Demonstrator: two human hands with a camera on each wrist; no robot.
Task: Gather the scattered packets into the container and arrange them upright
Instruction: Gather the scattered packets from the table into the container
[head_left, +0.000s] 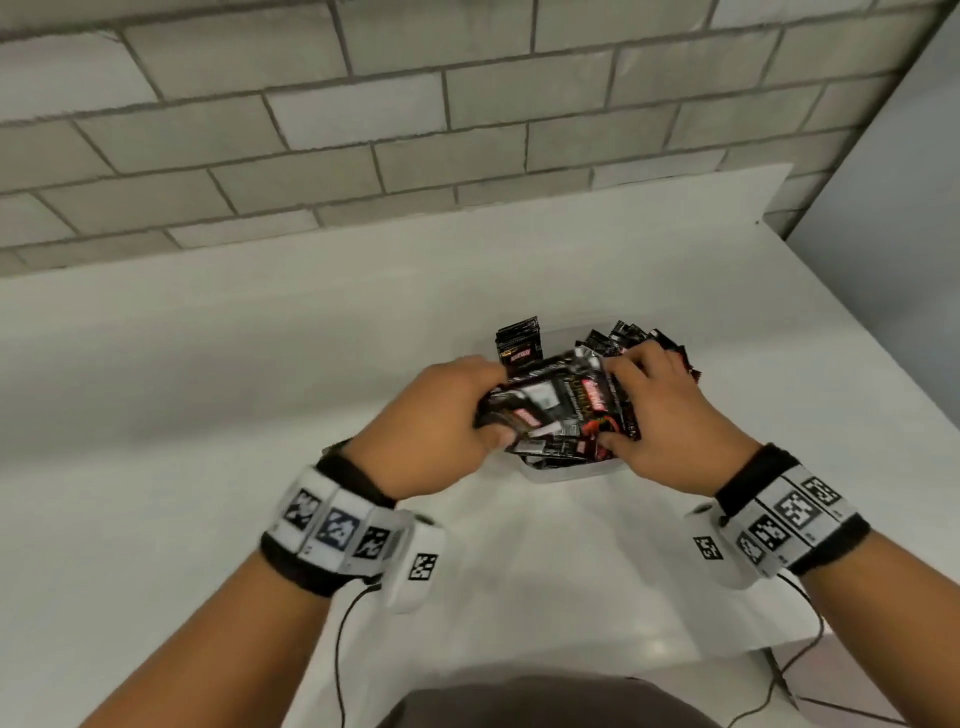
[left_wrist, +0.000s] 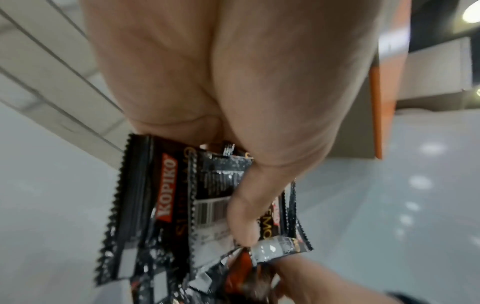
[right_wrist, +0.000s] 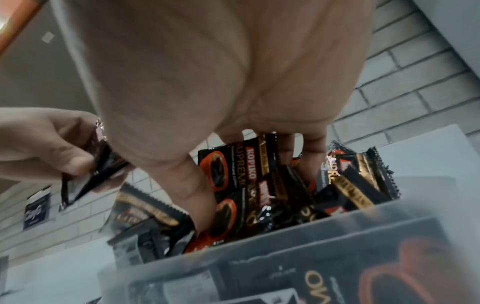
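Observation:
Over a translucent plastic container (head_left: 566, 474), both hands hold one bundle of black coffee packets (head_left: 558, 410). My left hand (head_left: 493, 405) grips the bundle's left end, thumb (left_wrist: 242, 216) pressed on a packet (left_wrist: 166, 195) with a red label. My right hand (head_left: 618, 405) grips the right end; its thumb (right_wrist: 200, 197) and fingers reach into the packets (right_wrist: 249, 185) inside the container (right_wrist: 285, 259). More packets stand upright at the container's back (head_left: 519, 343) and right side (head_left: 636, 335). What lies under the bundle is hidden.
The container sits on a white table (head_left: 260, 415) that runs against a grey brick wall (head_left: 363, 130). The table's right edge (head_left: 883, 395) and front edge are near the container. Cables hang from both wrist bands.

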